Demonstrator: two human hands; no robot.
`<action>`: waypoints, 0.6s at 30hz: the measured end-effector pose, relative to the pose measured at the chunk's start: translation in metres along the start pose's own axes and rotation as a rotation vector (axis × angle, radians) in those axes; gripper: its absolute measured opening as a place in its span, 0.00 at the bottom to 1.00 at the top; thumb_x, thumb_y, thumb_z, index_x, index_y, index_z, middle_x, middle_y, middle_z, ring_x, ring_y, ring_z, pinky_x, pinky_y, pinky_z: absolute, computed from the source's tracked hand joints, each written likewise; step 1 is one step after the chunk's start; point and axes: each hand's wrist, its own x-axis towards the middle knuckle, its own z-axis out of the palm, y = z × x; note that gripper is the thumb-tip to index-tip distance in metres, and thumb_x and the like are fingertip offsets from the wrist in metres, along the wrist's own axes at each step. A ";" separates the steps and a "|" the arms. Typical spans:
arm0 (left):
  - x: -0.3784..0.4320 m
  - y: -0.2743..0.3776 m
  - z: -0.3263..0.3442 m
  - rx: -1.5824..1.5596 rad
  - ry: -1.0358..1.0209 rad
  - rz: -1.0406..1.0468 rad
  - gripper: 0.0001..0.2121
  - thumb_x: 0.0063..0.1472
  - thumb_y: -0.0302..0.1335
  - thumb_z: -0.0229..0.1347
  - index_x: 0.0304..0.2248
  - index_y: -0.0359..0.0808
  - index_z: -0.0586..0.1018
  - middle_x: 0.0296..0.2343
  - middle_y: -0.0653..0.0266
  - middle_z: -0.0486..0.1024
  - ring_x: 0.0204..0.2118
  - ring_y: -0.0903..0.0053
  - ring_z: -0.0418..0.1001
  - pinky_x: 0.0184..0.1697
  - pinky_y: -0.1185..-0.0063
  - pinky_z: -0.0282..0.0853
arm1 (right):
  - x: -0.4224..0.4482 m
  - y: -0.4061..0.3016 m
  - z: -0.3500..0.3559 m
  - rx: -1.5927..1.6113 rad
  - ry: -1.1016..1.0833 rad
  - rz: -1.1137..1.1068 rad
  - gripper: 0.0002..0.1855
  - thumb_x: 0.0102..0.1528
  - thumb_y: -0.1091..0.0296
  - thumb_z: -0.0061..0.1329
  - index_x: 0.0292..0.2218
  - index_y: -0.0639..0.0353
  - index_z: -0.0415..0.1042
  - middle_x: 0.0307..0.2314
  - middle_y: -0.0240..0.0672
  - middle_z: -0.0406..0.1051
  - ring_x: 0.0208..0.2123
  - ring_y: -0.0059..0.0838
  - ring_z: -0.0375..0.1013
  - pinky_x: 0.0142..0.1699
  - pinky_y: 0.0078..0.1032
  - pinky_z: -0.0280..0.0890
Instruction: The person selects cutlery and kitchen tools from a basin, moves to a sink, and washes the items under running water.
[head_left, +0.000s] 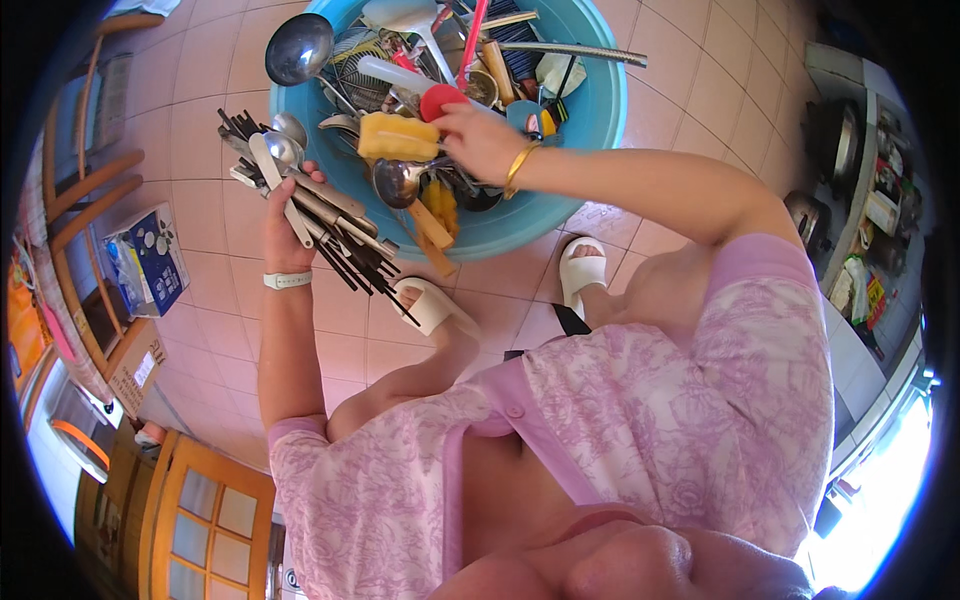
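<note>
My left hand (289, 202) grips a thick bundle of cutlery (330, 202), with dark chopsticks, metal handles and spoons, outside the left rim of a blue plastic tub (442, 244). My right hand (484, 142) is over the tub's pile of utensils, its fingers closed at one end of a yellow wavy sponge-like piece (397, 137). Against those fingers lies a red round piece (441, 101). A ladle (300, 49) overhangs the tub's left rim. Below the yellow piece rests a metal spoon (397, 182). A spatula (405, 15) and a whisk (364, 79) lie farther back.
Pink tiles (210, 217) cover the floor. White slippers (431, 306) are on my feet near the tub. At left stand a wooden chair (97, 180) and a blue box (150, 259). A counter (847, 225) with pans and packets runs along the right.
</note>
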 end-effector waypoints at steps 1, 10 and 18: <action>0.000 -0.001 0.002 0.007 0.004 0.002 0.15 0.51 0.33 0.47 0.36 0.33 0.65 0.29 0.63 0.67 0.33 0.76 0.66 0.36 0.79 0.65 | 0.004 0.011 -0.008 0.098 0.108 0.061 0.12 0.45 0.68 0.38 0.32 0.60 0.70 0.34 0.45 0.65 0.37 0.42 0.64 0.44 0.31 0.58; -0.005 -0.012 0.003 0.006 -0.022 -0.031 0.15 0.52 0.32 0.47 0.37 0.32 0.66 0.28 0.63 0.68 0.32 0.76 0.67 0.37 0.79 0.64 | -0.015 0.131 -0.075 -0.180 0.357 0.580 0.26 0.41 0.65 0.48 0.42 0.68 0.60 0.39 0.49 0.64 0.40 0.40 0.65 0.45 0.28 0.60; 0.000 -0.019 0.022 -0.026 -0.100 -0.081 0.15 0.51 0.33 0.48 0.37 0.33 0.65 0.29 0.64 0.67 0.33 0.76 0.66 0.39 0.80 0.63 | 0.007 0.139 -0.061 -0.040 0.260 0.581 0.20 0.41 0.62 0.50 0.37 0.62 0.67 0.27 0.42 0.70 0.30 0.29 0.70 0.35 0.21 0.64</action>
